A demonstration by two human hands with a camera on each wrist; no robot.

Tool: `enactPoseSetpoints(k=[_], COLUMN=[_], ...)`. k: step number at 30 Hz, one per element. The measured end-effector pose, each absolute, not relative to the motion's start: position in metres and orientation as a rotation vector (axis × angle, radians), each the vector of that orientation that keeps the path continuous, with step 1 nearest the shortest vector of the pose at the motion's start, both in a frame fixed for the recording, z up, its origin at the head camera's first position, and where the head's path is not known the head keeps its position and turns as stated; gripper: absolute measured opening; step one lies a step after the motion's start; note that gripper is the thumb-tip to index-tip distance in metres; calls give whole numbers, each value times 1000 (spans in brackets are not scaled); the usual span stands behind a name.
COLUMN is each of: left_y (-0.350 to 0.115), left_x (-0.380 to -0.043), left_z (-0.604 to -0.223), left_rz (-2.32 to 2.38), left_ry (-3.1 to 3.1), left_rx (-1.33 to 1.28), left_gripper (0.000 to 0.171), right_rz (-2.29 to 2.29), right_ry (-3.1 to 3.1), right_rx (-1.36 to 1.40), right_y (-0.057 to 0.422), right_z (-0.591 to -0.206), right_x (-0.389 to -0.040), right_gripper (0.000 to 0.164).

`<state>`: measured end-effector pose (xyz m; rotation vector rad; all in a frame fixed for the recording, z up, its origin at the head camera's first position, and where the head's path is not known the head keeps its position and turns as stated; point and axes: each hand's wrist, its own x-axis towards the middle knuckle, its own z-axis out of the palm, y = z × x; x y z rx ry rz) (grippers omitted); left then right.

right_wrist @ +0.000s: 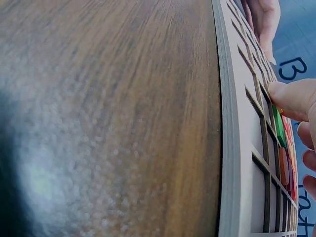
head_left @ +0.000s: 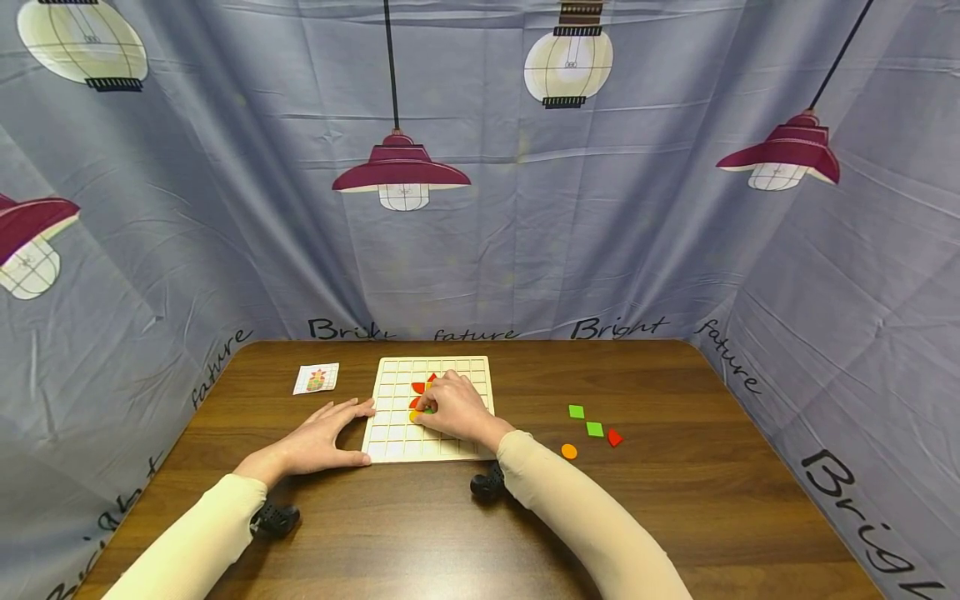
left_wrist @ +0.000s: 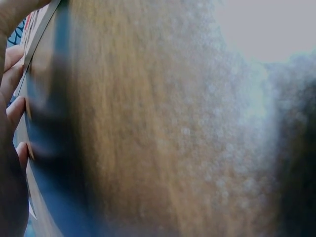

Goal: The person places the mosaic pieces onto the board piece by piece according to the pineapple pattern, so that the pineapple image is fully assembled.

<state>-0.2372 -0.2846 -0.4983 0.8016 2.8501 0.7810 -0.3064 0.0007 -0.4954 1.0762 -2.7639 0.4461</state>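
Observation:
A pale wooden board (head_left: 392, 444) with a square grid lies on the table. My left hand (head_left: 318, 437) spreads along the board's left edge, fingertips at its side and thumb near the lower left corner. Over the middle of the grid, my right hand (head_left: 453, 406) pinches an orange round piece (head_left: 414, 416) with thumb and fingertips, down at the board's surface. Red pieces (head_left: 417, 388) sit in cells just beyond these fingers. In the right wrist view a green piece (right_wrist: 279, 127) lies in the grid beside the thumb; the hand partly hides the pieces.
Right of the board lie two green squares (head_left: 576, 412), a red piece (head_left: 615, 437) and an orange disc (head_left: 569, 451). A white card (head_left: 316, 378) with a coloured pattern lies at the back left of the brown wooden table (head_left: 390, 533). A printed curtain (head_left: 480, 267) surrounds it.

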Motion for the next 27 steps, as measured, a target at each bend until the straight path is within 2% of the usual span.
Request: enactPoseSetpoints(k=[27], left_y=[-286], left_x=[-238], left_z=[-501], left_rz=[788], left_ry=[2834], left_rx=[791], left_gripper=[79], right_rz=[434], right_ry=[-2765], right_rx=[1060], right_y=[-1], right_z=[-497], right_x=[-305], right_gripper=[18])
